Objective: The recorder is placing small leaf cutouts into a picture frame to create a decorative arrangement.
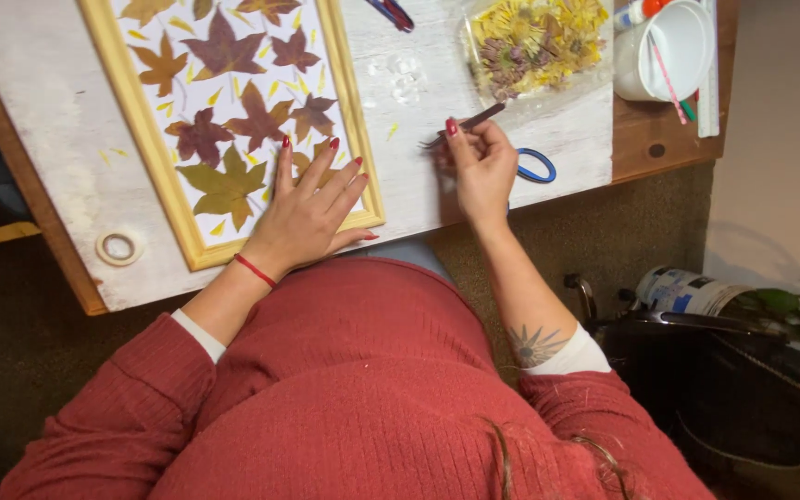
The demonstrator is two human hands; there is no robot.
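A wooden frame [154, 139] lies on the white table [57, 111], filled with pressed maple leaves [224, 48] in red, brown and yellow-green. My left hand [307, 208] rests flat on the frame's lower right corner, fingers spread over a leaf. My right hand [481, 167] is to the right of the frame and grips thin tweezers [470, 123] that point left over the table. A clear bag of dried yellow flowers [534, 42] sits beyond that hand.
Blue-handled scissors [537, 167] lie partly under my right hand. A tape roll [119, 247] sits near the table's front left edge. A white cup [670, 51] with sticks stands at the far right. A dark bag [715, 389] is on the floor.
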